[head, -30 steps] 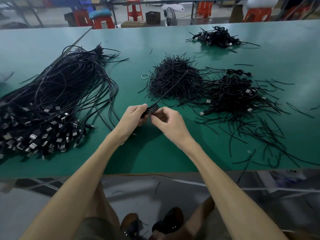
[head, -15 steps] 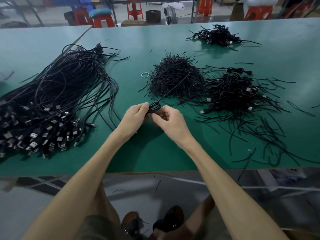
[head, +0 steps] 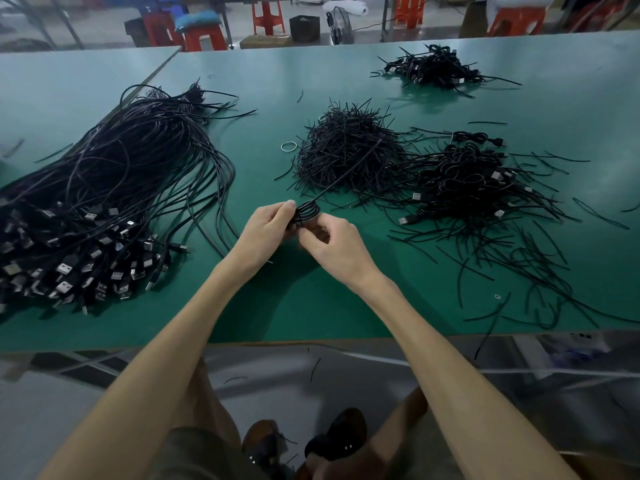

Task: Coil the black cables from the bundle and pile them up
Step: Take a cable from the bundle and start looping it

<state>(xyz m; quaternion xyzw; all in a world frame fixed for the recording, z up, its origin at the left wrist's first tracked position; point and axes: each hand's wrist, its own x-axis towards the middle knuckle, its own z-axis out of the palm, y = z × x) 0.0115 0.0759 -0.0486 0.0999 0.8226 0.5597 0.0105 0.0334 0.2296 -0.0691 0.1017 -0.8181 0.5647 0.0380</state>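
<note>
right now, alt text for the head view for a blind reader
The left hand and right hand pinch a small coiled cable over a green table. A bundle of loose cables lies to the left; a heap of short ties and a pile of coiled cables lie to the right.

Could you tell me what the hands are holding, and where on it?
A coiled black cable; left hand and right hand pinch it below its visible loops.

A green table [head: 277, 81] fills the view, with a pale rubber band [head: 288, 146] lying on it. Beyond its far edge stand plastic stools [head: 517, 15], a black bin [head: 304, 27], a fan [head: 341, 24] and a flat cardboard box [head: 265, 42].
</note>
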